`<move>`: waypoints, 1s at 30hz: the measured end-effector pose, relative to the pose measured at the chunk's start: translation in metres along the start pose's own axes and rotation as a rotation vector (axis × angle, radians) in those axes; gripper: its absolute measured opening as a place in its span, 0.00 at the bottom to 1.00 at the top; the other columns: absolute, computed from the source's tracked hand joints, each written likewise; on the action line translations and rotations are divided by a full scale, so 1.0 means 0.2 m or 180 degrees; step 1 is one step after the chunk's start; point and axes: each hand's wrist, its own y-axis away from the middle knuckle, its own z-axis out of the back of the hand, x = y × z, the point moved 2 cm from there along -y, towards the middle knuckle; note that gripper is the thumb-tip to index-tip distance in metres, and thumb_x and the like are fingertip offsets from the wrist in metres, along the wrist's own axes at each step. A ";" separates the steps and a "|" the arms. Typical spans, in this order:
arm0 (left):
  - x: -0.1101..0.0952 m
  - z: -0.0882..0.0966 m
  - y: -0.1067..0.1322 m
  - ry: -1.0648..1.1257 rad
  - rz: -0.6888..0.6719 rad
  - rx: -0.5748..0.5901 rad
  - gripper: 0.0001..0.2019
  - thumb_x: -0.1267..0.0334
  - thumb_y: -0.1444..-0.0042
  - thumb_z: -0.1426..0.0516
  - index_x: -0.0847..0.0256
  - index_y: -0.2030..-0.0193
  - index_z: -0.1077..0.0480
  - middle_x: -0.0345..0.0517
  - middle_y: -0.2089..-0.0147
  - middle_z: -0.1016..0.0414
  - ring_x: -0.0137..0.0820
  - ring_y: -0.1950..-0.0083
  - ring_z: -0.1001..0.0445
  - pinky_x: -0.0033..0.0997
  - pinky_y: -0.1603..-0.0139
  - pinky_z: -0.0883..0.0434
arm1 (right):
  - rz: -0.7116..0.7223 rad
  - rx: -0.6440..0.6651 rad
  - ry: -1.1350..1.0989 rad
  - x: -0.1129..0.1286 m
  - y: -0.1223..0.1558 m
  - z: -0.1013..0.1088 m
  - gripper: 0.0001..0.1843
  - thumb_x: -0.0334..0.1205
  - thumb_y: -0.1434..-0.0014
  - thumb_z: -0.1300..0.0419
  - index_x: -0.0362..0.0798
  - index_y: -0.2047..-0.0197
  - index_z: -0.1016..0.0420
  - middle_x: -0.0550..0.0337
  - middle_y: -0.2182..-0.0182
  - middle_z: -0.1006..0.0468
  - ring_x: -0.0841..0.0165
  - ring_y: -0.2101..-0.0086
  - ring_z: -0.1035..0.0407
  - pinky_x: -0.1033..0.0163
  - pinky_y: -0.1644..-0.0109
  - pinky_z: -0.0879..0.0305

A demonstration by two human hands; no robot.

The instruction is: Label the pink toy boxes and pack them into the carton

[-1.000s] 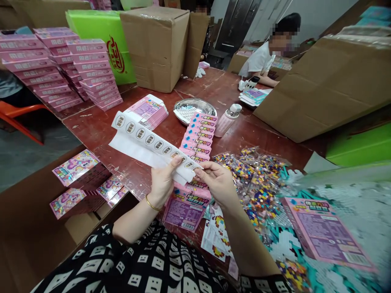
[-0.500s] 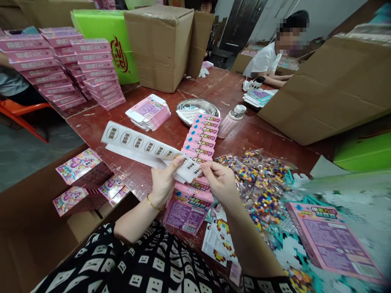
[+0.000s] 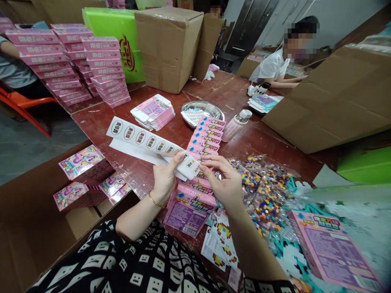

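My left hand [image 3: 165, 179] pinches a long white strip of round stickers [image 3: 143, 140] that stretches up and to the left over the table. My right hand [image 3: 224, 181] is at the strip's near end, fingertips pinched at the last sticker. Below both hands lies a row of overlapping pink boxes [image 3: 204, 140] that runs away from me across the red-brown table [image 3: 100, 122]. The nearest pink box [image 3: 187, 213] lies just under my wrists.
Bags of coloured pieces [image 3: 262, 187] lie right of my hands, with a pink box [image 3: 330, 246] beyond. Flat pink cartons [image 3: 154, 112], a metal bowl [image 3: 203, 110], a bottle [image 3: 235, 125] and stacked pink boxes [image 3: 61, 61] stand farther off. An open cardboard carton [image 3: 45, 211] is at left. People sit at the far end.
The sticker strip has swung slightly and my right hand's fingers have shifted along its near end. The camera has drifted a little to the left.
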 end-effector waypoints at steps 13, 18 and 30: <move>0.01 -0.01 0.03 -0.0081 -0.0053 0.0278 0.13 0.66 0.57 0.28 0.64 0.64 0.23 0.43 0.64 0.20 0.27 0.64 0.21 0.27 0.58 0.23 | -0.0703 0.0125 -0.1054 0.01 -0.04 -0.08 0.36 0.38 0.46 0.31 0.52 0.38 0.43 0.65 0.70 0.22 0.65 0.68 0.25 0.57 0.61 0.26; 0.01 -0.02 0.03 -0.0029 0.0013 0.0221 0.14 0.66 0.58 0.28 0.65 0.64 0.24 0.43 0.64 0.20 0.27 0.64 0.22 0.27 0.59 0.24 | -0.0501 0.0048 -0.0947 0.02 -0.04 -0.09 0.34 0.37 0.42 0.34 0.51 0.36 0.42 0.63 0.69 0.22 0.66 0.68 0.25 0.59 0.60 0.24; 0.00 0.02 -0.06 0.0034 -0.0043 -0.0074 0.18 0.67 0.64 0.26 0.66 0.65 0.23 0.44 0.65 0.19 0.28 0.66 0.21 0.26 0.60 0.24 | 0.1091 -0.0473 -0.0169 0.11 -0.05 -0.10 0.34 0.29 0.40 0.39 0.59 0.35 0.42 0.65 0.67 0.20 0.65 0.66 0.22 0.51 0.53 0.23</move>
